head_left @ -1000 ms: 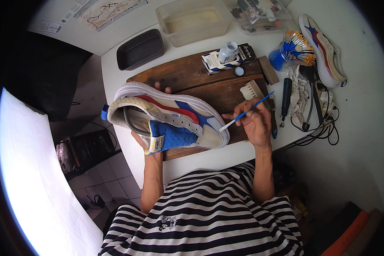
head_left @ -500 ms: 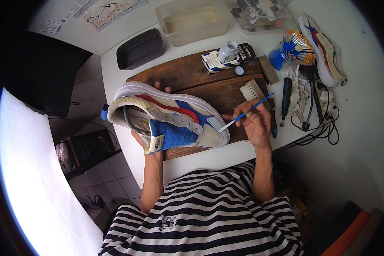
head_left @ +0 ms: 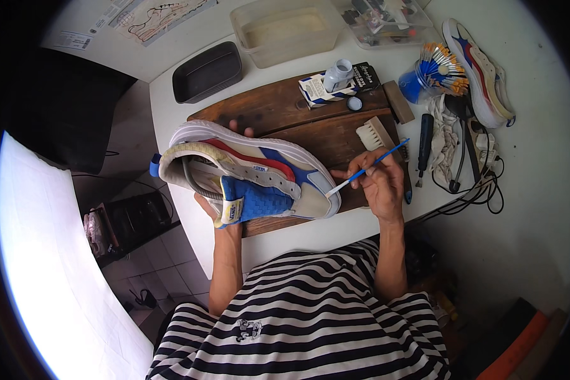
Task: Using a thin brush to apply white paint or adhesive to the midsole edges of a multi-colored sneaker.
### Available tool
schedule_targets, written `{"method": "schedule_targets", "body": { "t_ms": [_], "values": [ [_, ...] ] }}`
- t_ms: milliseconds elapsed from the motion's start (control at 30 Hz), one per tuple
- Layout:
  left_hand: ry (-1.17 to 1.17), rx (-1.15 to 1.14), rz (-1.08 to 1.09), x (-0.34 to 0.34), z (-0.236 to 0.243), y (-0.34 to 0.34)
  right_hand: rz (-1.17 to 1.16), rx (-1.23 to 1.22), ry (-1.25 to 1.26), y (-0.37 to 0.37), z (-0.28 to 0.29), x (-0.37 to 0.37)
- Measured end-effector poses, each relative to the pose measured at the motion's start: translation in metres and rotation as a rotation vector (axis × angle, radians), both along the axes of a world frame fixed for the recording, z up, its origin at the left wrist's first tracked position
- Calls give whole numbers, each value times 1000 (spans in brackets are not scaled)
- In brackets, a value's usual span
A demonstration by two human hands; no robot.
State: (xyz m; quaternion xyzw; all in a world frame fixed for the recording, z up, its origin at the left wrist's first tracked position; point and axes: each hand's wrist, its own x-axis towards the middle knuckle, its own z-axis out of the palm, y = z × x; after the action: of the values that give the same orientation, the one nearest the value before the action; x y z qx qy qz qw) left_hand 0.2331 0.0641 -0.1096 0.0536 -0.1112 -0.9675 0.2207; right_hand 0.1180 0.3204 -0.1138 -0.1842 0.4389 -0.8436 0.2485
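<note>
A sneaker in white, blue and red, without laces, is held over a dark wooden board, its toe toward the right. My left hand grips it from beneath; fingertips show past the far side of the sole, and the rest is hidden under the shoe. A curved metal spring piece sits inside the shoe's opening. In my right hand is a thin blue paintbrush, pinched between the fingers. Its pale bristles touch the toe area of the sneaker.
Behind the shoe, an open bottle stands on a small box, its lid beside it. A scrub brush, a cup of brushes, a rotary tool and another sneaker lie rightward. Containers line the back.
The paintbrush tip has shifted very slightly on the toe, with my right hand nearly in the same place. The sneaker and my left hand hold still.
</note>
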Motion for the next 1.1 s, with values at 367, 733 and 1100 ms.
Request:
{"method": "schedule_targets", "body": {
  "t_ms": [367, 733, 1100],
  "values": [
    [47, -22, -13, 2, 1, -1, 1, -51, 20, 1, 1, 4],
    [56, -25, -18, 2, 5, 1, -54, -8, 72, 6, 3, 10],
    [48, -26, -22, 1, 6, 1, -111, 43, 101, 7, 7, 13]
  ]
}}
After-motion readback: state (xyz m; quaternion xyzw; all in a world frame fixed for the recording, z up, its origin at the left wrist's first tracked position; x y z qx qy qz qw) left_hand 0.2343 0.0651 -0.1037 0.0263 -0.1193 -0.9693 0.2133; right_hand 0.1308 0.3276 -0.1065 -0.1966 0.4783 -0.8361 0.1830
